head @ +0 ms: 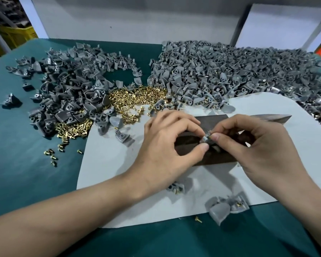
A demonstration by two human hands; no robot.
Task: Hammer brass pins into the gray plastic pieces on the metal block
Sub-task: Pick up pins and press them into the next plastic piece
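Both bare forearms come in from the bottom edge, over the green table [26, 145] and a white sheet [119, 164] laid on it. The left hand [167, 145] pinches a small gray plastic piece [205, 140] btw thumb and forefinger, the other fingers curled loosely above. The right hand [258, 145] meets it from the other side, thumb and forefinger tips pinching a brass pin [209, 135] at the top of that piece. Only a glint of brass shows, so can't tell how deep it sits.

The piece is pale matte gray, mostly covered by fingertips. It's held just over the front part of the metal block [211, 118]; touching or not, can't tell. The block is long, dark, brownish, lying across the sheet, w/ a shiny worn end at far right.

At the sheet's near edge sits a front cluster [224, 206] of fan-shaped gray pieces, a couple w/ brass in them, and a loose pin [198, 218] just beside on the green. Further back: a left pile [72, 86] of gray pieces showing round holes, a bigger right pile [230, 67], many w/ pins sticking out, and a brass heap [137, 97] btw them.
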